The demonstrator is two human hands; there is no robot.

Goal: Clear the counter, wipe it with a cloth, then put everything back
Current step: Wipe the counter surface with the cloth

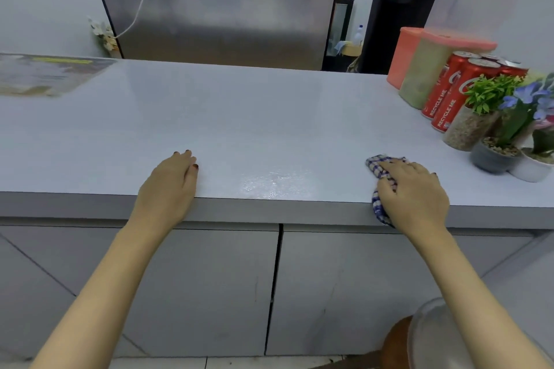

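My right hand (410, 189) held the bunched blue checked cloth (378, 168) down at the near edge of the desk (239, 117). My fingers curled over it, and a bit of it hung off the edge. My left hand (171, 186) lay flat and open, holding nothing. A wet shiny patch (275, 183) sat between my hands. To wipe well, I thought I should press down and go in long rows. I should slow down by the cans (449, 93) and little plants (491, 117) past my right hand.
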